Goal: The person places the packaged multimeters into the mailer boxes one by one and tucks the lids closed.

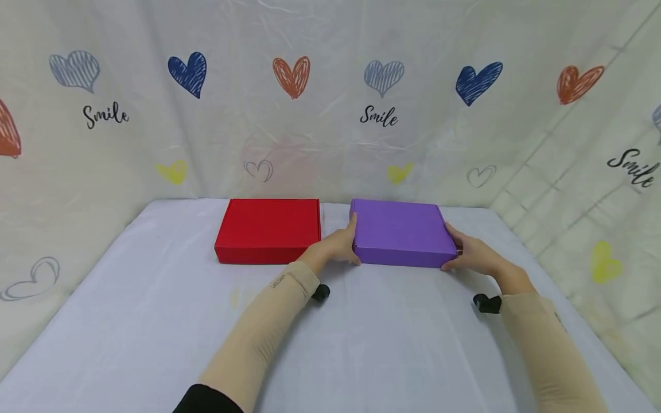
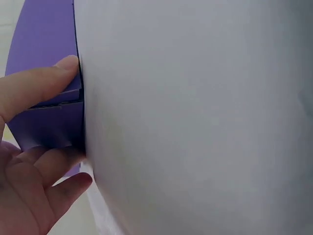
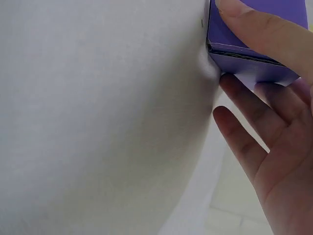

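A flat purple cardboard box [image 1: 403,229], its lid closed, lies towards the back of the table, right of the middle. My left hand [image 1: 337,245] grips its left end; in the left wrist view the thumb [image 2: 41,85] presses the front face while the fingers bend along the side. At the opposite end my right hand [image 1: 479,255] holds the box the same way, thumb [image 3: 269,34] on the front and fingertips against the side wall. A closed red box [image 1: 268,226] of similar shape lies to the left, partly behind my left wrist.
White cloth [image 1: 392,332] covers the table. Behind it hangs a pale curtain [image 1: 330,137] printed with hearts and "Smile". Small black wrist cameras, one by the left cuff [image 1: 321,293] and one by the right cuff [image 1: 487,303], hang close over the cloth.
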